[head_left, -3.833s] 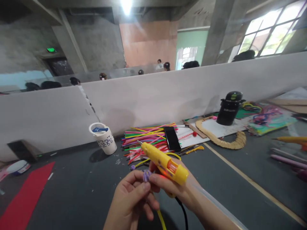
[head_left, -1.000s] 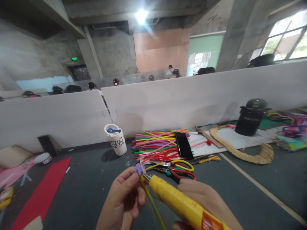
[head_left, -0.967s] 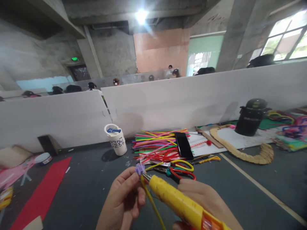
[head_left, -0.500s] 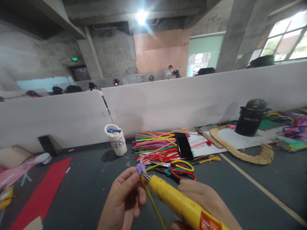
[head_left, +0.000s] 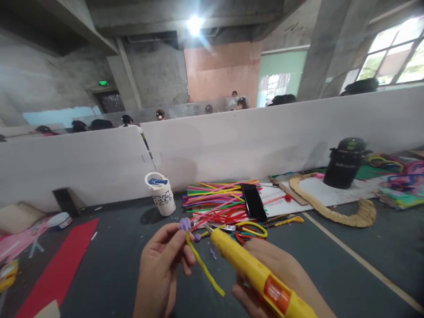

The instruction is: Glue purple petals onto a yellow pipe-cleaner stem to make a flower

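My left hand (head_left: 167,254) pinches a small purple pipe-cleaner flower (head_left: 184,224) between thumb and forefinger. From it a yellow pipe-cleaner stem (head_left: 204,267) hangs down to the right. In my right hand (head_left: 271,269) is a yellow hot glue gun (head_left: 250,269), its metal nozzle pointing up and left, a short gap away from the flower. Beyond the nozzle lie scissors (head_left: 253,229) with yellow handles, partly covered by the gun. Small purple pieces (head_left: 213,254) rest on the dark table between my hands.
Bundled coloured pipe cleaners (head_left: 215,194) lie ahead, with a black phone (head_left: 254,202) on their right end. A white cup (head_left: 162,196) stands left of them. Farther right are a curved tan paper strip (head_left: 331,212) and a black bottle (head_left: 344,163). A white partition (head_left: 265,137) runs behind.
The glue gun's nozzle has drawn away from the purple flower to the right. My left hand has shifted slightly left with the flower, uncovering purple pieces on the table.
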`<state>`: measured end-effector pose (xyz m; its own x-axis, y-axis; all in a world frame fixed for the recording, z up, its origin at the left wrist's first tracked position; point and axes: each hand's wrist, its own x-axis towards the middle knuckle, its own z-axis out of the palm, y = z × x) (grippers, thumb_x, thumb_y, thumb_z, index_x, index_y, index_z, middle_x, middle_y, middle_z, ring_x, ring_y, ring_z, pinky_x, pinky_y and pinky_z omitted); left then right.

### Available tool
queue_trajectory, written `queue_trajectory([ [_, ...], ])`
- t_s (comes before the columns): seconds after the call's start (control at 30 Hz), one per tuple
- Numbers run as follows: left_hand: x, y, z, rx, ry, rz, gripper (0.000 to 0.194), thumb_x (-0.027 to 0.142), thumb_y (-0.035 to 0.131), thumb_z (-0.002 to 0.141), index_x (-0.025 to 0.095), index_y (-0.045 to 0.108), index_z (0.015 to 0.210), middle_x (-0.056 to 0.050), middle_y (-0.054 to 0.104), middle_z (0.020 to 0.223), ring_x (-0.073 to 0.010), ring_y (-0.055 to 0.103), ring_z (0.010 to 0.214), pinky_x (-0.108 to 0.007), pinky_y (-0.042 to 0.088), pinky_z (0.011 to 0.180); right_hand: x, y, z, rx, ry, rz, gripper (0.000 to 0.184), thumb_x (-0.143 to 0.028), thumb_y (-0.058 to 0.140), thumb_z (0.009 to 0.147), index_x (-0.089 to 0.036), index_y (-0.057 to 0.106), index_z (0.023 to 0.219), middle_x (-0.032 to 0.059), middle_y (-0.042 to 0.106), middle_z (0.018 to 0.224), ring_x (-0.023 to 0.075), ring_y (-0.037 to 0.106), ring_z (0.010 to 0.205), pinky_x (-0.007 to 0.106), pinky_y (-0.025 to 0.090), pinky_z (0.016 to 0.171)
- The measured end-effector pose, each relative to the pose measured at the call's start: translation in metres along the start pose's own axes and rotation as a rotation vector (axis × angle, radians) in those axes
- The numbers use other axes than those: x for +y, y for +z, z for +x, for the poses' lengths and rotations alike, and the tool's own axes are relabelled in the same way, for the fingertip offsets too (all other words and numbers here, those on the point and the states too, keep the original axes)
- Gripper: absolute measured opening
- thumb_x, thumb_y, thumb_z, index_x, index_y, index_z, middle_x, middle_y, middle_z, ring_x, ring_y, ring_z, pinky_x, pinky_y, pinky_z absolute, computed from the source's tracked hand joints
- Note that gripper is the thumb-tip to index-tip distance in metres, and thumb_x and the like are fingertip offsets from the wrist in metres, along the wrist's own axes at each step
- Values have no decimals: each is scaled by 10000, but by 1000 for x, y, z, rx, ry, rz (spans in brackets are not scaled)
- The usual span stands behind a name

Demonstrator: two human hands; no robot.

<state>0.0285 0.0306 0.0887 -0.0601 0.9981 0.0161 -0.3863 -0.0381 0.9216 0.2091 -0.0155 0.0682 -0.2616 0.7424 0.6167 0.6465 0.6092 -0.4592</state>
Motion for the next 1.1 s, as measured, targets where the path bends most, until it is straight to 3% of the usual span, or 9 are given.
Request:
queue_trajectory([
  [0.07, 7, -10, 10, 24, 14, -14, 240, 314, 848, 622, 126, 720, 695, -10, 690, 617, -51, 524, 409, -103, 378, 326, 2, 0, 2, -62, 160, 63, 68, -220, 608, 762, -200, 550, 734, 4, 623, 717, 141, 574, 601, 230, 417, 553],
  [0.17, 19, -25, 23, 0, -18, -28, 248, 311, 847, 616, 109, 727, 695, 0, 666, 603, -19, 466, 386, -85, 360, 324, 9, 10, 6, -284, 331, 71, 64, -159, 584, 752, -199, 559, 795, -2, 602, 760, 151, 575, 653, 232, 414, 585],
  [0.27, 27, -34, 27, -7, -66, -42, 248, 284, 852, 582, 90, 723, 665, 2, 652, 579, 15, 393, 347, -64, 324, 303, 20, 36, 8, -507, 271, 84, 149, -128, 576, 758, -179, 580, 898, 31, 590, 910, 167, 586, 817, 227, 437, 680],
  [0.37, 28, -35, 25, -41, -103, -51, 250, 283, 853, 577, 90, 726, 672, 3, 648, 579, 20, 386, 338, -61, 328, 300, 28, 74, 0, -626, 230, 80, 252, -169, 681, 694, -150, 627, 939, 58, 590, 974, 186, 598, 852, 230, 457, 719],
  [0.5, 22, -30, 21, -172, -148, -36, 247, 309, 842, 621, 103, 734, 703, -7, 658, 595, 3, 420, 343, -70, 338, 295, 30, 107, -13, -688, 211, 31, 262, -148, 635, 730, -112, 652, 990, 95, 600, 1016, 194, 610, 882, 237, 477, 772],
  [0.63, 16, -28, 20, -212, -183, -44, 241, 312, 839, 636, 107, 727, 695, -5, 659, 600, 7, 422, 346, -64, 338, 304, 41, 99, -6, -702, 184, -30, 340, -255, 739, 731, -184, 669, 1056, 53, 627, 1074, 194, 601, 995, 242, 477, 861],
  [0.7, 15, -27, 20, -214, -190, -46, 230, 304, 831, 645, 107, 722, 690, -2, 653, 599, 5, 423, 350, -64, 333, 302, 53, 91, 2, -671, 234, -121, 212, -271, 679, 847, -171, 667, 1034, 57, 643, 1064, 205, 603, 1020, 314, 491, 890],
  [0.8, 13, -26, 21, -214, -200, -47, 217, 296, 820, 654, 108, 723, 702, -5, 654, 600, -1, 425, 351, -70, 337, 301, 72, 87, 9, -635, 309, -263, 245, -300, 577, 954, -155, 603, 1149, 82, 625, 1160, 221, 628, 1002, 424, 534, 853],
  [1.1, 10, -23, 23, -212, -228, -52, 224, 297, 831, 637, 107, 725, 691, -2, 655, 587, -1, 419, 344, -77, 339, 300, 74, 120, -2, -667, 279, -422, 291, -296, 587, 949, -145, 583, 1197, 106, 604, 1211, 230, 626, 1023, 424, 539, 859],
])
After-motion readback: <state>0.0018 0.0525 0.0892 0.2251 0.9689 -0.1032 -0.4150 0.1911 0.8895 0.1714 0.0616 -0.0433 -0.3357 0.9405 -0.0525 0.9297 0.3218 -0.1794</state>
